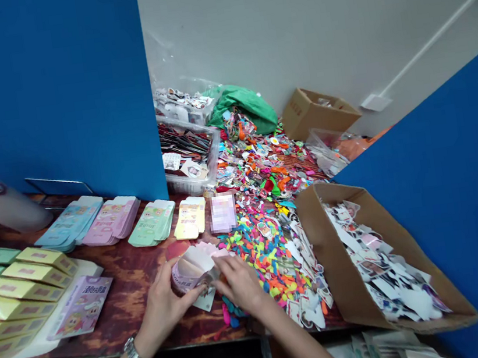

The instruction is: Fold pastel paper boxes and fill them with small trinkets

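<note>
My left hand (164, 305) and my right hand (238, 283) meet at the table's front edge around a small pink-and-white paper box (193, 268) with its flaps up. The left hand's fingers wrap the box from the left. On the right, my fingers pinch its flap, with a few small cards under them. A heap of small colourful trinkets (266, 251) lies just right of the hands. A metal watch (135, 356) is on my left wrist.
Fanned stacks of flat box blanks in blue (71, 223), pink (112, 219), green (152, 222) and yellow (190, 217) lie behind. Folded yellow-green boxes (20, 290) sit at left. An open carton of cut-out cards (377, 260) stands at right. Blue partitions flank the table.
</note>
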A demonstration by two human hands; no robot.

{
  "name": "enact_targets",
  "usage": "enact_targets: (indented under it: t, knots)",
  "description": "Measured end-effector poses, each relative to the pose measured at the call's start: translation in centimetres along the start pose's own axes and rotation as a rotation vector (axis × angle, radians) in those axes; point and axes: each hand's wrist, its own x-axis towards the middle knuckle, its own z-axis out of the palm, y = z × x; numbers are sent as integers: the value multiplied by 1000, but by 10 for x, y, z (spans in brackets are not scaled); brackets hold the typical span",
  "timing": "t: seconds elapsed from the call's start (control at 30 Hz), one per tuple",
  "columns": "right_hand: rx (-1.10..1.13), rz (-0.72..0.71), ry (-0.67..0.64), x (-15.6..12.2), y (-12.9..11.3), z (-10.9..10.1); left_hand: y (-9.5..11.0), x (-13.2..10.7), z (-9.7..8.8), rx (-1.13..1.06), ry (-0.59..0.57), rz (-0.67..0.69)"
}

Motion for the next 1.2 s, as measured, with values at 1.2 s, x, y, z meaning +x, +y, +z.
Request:
enact_targets:
  t: [1.2]
  knots:
    - [-265, 195, 55, -14, 76, -11, 10, -2, 0, -140, -66, 186]
